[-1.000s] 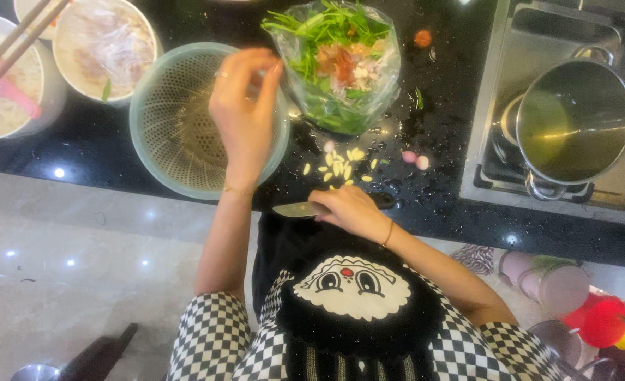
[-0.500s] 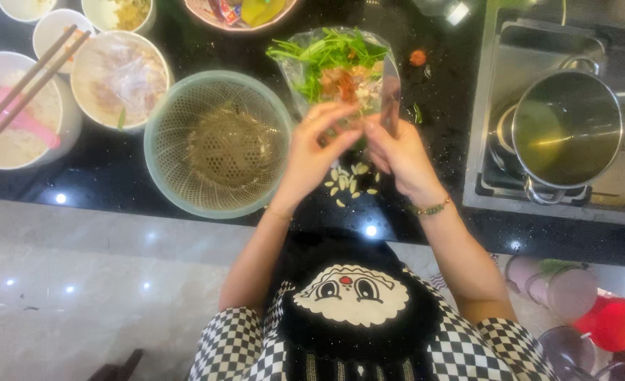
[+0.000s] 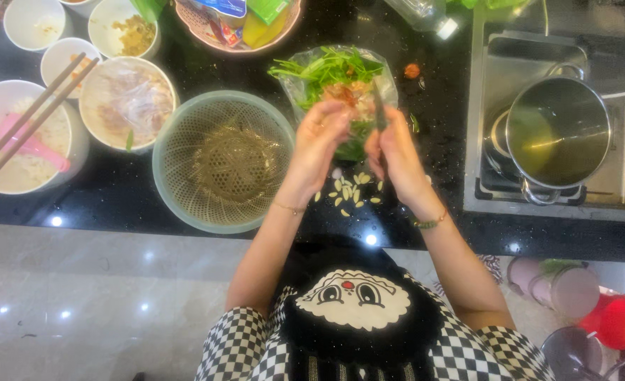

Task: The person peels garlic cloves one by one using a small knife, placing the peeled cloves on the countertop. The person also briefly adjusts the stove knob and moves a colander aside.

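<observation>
Green herbs [image 3: 326, 69] sit in a clear bag toward the table's far edge; my left hand [image 3: 319, 137] pinches something small I cannot identify; my right hand [image 3: 391, 144] closes its grip on a knife [image 3: 379, 113]; peelings [image 3: 351, 192] lie below, green colander [image 3: 222, 161] empty, so trimming seems midway.

Black-white checkered top [image 3: 245, 346] w/ black cartoon-face apron [image 3: 358, 310]; thin bracelet [image 3: 287, 208] left wrist, green beaded bracelet [image 3: 430, 223] right.
</observation>
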